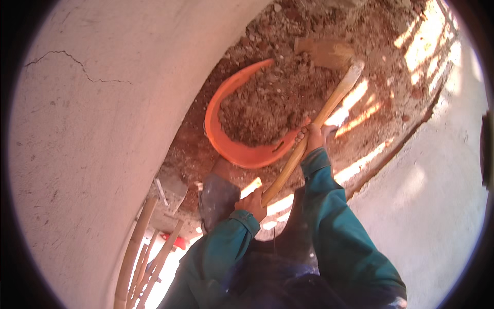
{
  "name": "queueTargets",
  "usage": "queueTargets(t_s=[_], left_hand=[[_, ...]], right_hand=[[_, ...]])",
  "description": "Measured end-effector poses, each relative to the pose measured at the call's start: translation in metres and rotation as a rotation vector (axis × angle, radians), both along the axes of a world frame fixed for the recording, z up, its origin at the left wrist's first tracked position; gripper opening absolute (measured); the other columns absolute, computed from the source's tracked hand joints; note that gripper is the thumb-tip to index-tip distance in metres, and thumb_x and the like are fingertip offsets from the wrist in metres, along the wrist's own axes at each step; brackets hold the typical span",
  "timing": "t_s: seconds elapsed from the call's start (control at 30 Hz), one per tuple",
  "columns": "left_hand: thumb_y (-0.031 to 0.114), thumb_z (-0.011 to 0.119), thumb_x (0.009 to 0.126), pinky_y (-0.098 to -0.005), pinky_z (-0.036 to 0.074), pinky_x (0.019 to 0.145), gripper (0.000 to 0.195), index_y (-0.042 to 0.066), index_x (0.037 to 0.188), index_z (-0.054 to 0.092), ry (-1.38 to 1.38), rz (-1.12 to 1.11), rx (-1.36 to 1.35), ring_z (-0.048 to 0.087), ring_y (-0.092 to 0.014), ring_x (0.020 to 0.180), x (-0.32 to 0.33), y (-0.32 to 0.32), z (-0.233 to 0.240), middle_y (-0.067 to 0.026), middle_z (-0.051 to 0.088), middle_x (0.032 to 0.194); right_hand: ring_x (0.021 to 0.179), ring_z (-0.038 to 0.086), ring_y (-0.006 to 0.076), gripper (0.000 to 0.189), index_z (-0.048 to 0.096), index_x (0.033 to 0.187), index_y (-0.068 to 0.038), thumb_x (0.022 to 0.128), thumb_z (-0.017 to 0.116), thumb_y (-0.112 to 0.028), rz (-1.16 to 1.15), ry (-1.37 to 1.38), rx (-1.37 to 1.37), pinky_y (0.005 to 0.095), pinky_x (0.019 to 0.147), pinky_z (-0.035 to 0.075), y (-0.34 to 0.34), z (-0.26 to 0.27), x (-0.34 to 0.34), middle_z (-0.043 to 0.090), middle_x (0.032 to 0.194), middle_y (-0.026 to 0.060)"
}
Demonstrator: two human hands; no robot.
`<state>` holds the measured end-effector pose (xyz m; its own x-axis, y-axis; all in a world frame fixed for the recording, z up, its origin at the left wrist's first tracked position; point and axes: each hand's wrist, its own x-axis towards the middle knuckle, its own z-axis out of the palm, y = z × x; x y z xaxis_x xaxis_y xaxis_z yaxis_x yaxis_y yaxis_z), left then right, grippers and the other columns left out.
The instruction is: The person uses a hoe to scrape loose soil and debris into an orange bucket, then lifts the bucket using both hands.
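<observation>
Both hands grip the wooden handle of a hoe, which slants from lower left to upper right. My left hand is closed round the handle's near end. Farther up the handle, beside the rim of an orange plastic basin, my right hand is closed too. The hoe's broad, dirt-covered blade lies on the loose soil beyond the basin. Soil and small rubble fill much of the basin, and its far right side is hidden by earth.
A cracked plastered wall rises on the left, and a pale wall stands on the right. Uneven earth spreads between them. Several wooden poles lean at the lower left. A dark, flat object is near my left hand.
</observation>
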<state>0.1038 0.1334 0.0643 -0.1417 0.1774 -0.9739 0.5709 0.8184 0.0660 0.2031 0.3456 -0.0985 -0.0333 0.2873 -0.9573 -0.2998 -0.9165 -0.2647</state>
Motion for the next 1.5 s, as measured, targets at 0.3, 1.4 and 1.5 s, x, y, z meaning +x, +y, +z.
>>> queueTargets(t_s=[0.3, 1.4, 1.5], left_hand=[[0.022, 0.066, 0.070, -0.0474, 0.049, 0.067, 0.030, 0.011, 0.096, 0.055, -0.095, 0.093, 0.549, 0.061, -0.039, 0.076, 0.085, 0.080, -0.033, -0.0151, 0.064, 0.081], [0.026, 0.060, 0.078, -0.0510, 0.046, 0.075, 0.038, 0.002, 0.104, 0.046, -0.197, 0.317, 0.008, 0.060, -0.044, 0.084, -0.062, 0.066, 0.129, -0.0255, 0.062, 0.091], [0.029, 0.065, 0.075, -0.0499, 0.048, 0.068, 0.038, 0.006, 0.100, 0.050, -0.097, 0.223, 0.043, 0.060, -0.043, 0.075, -0.092, -0.002, 0.166, -0.0227, 0.062, 0.079]], right_hand=[[0.048, 0.048, 0.0145, 0.014, 0.044, 0.093, -0.009, 0.089, 0.050, -0.021, 0.015, -0.053, 0.484, 0.0248, 0.040, 0.044, 0.100, 0.061, 0.099, 0.049, 0.066, 0.0031], [0.043, 0.055, 0.0246, 0.015, 0.052, 0.080, 0.004, 0.077, 0.057, -0.009, 0.511, -0.371, 0.133, 0.0352, 0.039, 0.047, 0.011, 0.072, -0.050, 0.054, 0.056, 0.0142], [0.044, 0.053, 0.0213, 0.008, 0.049, 0.081, 0.000, 0.076, 0.054, -0.005, 0.312, -0.281, 0.106, 0.0332, 0.039, 0.046, -0.071, 0.110, -0.076, 0.052, 0.057, 0.0101]])
